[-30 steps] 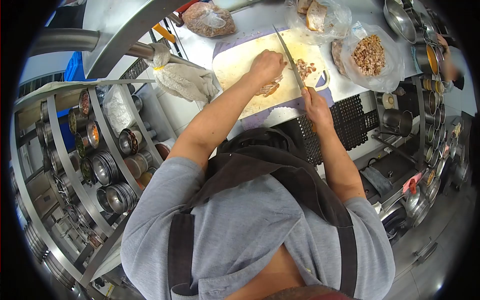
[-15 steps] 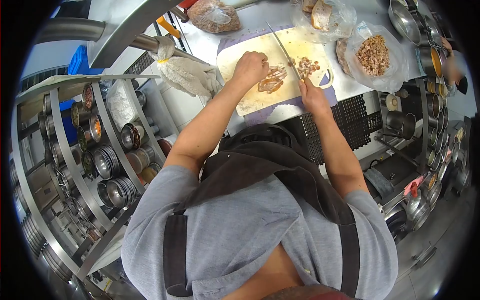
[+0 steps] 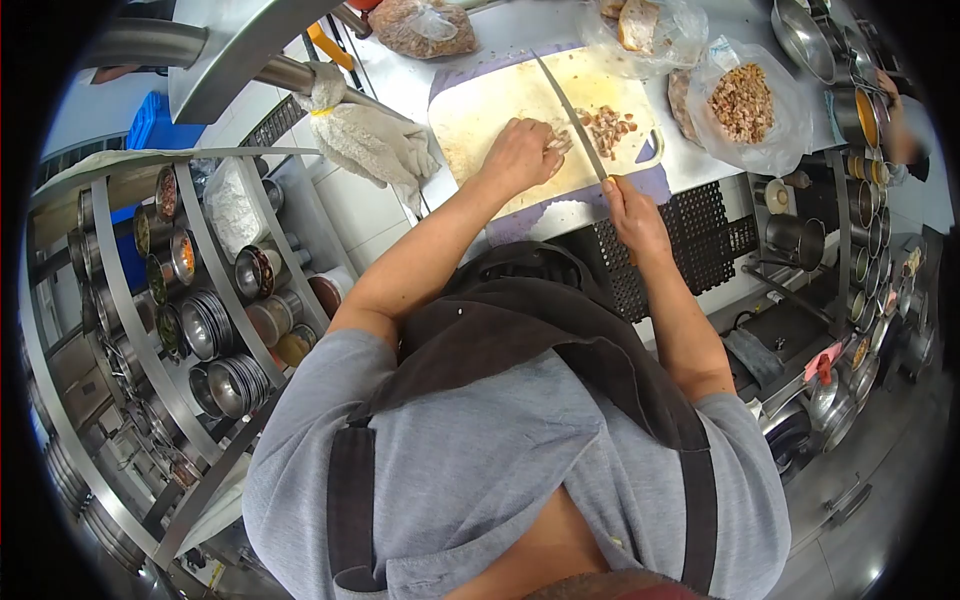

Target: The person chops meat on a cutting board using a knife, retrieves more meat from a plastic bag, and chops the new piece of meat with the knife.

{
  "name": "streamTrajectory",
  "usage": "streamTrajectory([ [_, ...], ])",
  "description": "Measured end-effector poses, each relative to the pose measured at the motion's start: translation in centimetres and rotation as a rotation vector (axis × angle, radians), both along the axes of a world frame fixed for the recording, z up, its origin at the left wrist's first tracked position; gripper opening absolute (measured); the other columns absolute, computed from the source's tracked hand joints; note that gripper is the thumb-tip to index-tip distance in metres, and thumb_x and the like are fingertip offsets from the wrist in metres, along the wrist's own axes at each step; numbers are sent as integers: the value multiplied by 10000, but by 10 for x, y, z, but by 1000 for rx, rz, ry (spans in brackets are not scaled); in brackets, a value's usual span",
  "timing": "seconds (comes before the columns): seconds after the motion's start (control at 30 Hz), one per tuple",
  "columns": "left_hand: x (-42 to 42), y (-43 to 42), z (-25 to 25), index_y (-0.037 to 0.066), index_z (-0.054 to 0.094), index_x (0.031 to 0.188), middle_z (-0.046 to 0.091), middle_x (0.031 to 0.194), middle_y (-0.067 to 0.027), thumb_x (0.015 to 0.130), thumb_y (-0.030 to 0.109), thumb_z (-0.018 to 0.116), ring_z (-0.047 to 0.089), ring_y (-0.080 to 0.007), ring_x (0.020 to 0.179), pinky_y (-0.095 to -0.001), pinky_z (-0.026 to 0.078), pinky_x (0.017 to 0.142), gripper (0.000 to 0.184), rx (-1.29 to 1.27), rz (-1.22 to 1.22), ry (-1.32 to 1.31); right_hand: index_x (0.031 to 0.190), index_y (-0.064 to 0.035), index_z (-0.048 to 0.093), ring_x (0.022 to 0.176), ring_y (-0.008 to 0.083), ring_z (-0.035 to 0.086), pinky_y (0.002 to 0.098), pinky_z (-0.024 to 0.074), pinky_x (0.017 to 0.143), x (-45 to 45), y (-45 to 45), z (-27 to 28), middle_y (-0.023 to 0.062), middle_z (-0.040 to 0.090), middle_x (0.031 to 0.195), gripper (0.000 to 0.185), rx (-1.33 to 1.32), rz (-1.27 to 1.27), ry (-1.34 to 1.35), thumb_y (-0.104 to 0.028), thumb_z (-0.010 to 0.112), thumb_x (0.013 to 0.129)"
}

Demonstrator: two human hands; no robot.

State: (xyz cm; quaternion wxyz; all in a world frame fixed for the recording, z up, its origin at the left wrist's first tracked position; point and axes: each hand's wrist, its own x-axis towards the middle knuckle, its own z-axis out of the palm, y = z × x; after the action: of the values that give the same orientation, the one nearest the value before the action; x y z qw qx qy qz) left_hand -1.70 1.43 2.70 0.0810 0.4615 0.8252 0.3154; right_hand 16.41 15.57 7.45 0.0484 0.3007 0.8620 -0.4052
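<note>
On a yellowed white cutting board (image 3: 480,115), my left hand (image 3: 522,155) is closed over strips of cooked meat (image 3: 560,141), which stick out past its fingertips and are mostly hidden under the hand. My right hand (image 3: 638,215) grips the handle of a long kitchen knife (image 3: 574,112). The blade lies slantwise across the board, its tip toward the far edge, between the left hand and a small heap of chopped meat (image 3: 606,130). A purple cloth (image 3: 535,222) shows beneath the board.
Behind the board are a bag of brownish food (image 3: 425,28) and a plastic bag with larger meat pieces (image 3: 638,25). An open bag of diced meat (image 3: 742,105) sits at the right. A towel (image 3: 365,145) hangs at left, near shelves of metal bowls (image 3: 210,325). A person's arm (image 3: 888,90) shows far right.
My left hand has moved down and right onto the meat strips and closed around them, covering what lay in view. My right hand and the knife handle have shifted slightly toward me.
</note>
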Motion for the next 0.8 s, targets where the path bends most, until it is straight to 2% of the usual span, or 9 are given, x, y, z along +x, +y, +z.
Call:
streamTrajectory([
  [0.07,0,2,5,5,668,926,662,939,-166,781,171,667,595,-355,882,-427,489,836,221,-18,10,-4,1106,-47,603,904,481,605,550,461,758,-1,-4,6,296,643,898,335,-33,5,-27,-339,471,1009],
  [0.17,-1,7,-1,4,666,893,664,931,-164,787,129,643,593,-349,868,-421,491,818,166,-38,20,14,1122,-47,593,899,482,606,556,463,758,0,-6,7,295,645,895,352,16,67,-14,-353,455,1014],
  [0.23,-2,10,-8,4,665,880,662,919,-162,790,108,630,590,-346,864,-418,491,810,142,-40,17,36,1143,-52,579,892,487,605,567,459,762,-2,-2,0,297,646,890,371,80,153,-96,-367,426,1021],
  [0.47,-2,13,-16,11,635,820,643,837,-148,783,53,593,582,-339,836,-419,488,792,70,73,-37,126,1122,-28,564,890,500,599,579,455,773,-7,5,-8,311,640,886,396,68,219,-77,-372,390,1029],
  [0.8,-13,19,-22,3,625,802,645,837,-155,796,46,573,594,-343,847,-420,486,810,68,57,-38,128,1063,-28,564,941,502,581,557,451,785,-59,-8,-25,330,626,934,370,5,57,14,-360,407,1025],
])
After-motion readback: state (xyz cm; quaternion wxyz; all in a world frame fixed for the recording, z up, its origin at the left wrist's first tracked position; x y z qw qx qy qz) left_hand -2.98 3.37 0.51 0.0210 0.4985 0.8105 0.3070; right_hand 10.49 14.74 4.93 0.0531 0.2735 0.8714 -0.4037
